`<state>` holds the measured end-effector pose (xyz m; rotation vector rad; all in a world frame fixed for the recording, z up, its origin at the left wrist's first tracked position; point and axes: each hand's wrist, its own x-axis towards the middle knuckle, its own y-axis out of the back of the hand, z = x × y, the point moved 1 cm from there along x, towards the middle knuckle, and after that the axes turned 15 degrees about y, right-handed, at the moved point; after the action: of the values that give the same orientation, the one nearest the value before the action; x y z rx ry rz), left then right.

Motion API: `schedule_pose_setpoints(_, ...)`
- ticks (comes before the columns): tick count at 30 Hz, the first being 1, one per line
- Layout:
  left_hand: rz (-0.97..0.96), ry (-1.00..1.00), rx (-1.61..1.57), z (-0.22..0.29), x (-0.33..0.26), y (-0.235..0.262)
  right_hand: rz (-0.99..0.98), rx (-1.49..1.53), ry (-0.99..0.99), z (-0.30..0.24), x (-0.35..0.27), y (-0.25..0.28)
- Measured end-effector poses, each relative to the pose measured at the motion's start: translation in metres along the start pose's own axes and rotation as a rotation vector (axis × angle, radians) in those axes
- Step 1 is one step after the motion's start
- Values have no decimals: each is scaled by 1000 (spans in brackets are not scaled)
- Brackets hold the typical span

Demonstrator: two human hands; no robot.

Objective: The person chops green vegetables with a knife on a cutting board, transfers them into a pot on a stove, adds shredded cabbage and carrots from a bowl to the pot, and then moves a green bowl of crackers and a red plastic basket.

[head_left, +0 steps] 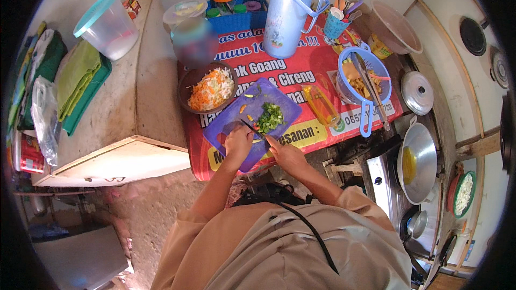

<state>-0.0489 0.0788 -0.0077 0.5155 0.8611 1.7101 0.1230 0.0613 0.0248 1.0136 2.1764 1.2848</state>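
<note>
A purple cutting board point(228, 117) lies aslant near the table's front edge. My right hand point(287, 156) grips a knife point(251, 127), its dark blade pointing left across the board. Beside the blade my left hand point(238, 142) rests on the board with its fingers closed; whatever they hold is hidden. Just past the blade sits a pile of chopped green leaves point(271, 117), with small reddish bits at its near side. A few orange chili-like pieces point(243, 109) lie farther up the board. A brown bowl point(185, 95) of shredded carrot and cabbage point(211, 89) stands at its far left.
A tall blue thermos point(287, 19) stands at the back. To the right are a blue strainer point(364, 94) with tongs across it, a yellow packet point(321, 106), a pot lid point(417, 92) and a wok point(424, 164) on the stove. A wooden cabinet point(115, 113) is at left.
</note>
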Motion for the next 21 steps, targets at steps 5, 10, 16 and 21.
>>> schedule_pose_setpoints(5, 36, 13, -23, -7, -3, 0, -16, 15, -16, -5, 4, 4)
schedule_pose_setpoints(10, 26, 60, -21, -3, -1, 2, 62, 70, -22, 8, -3, 6)
schedule_pose_setpoints(16, -14, 21, -36, -17, 6, -6, 4, 38, 55, -2, -7, 14)
schedule_pose_setpoints(21, -5, 2, -56, -6, 2, 1, -35, 9, 40, 1, 7, 3)
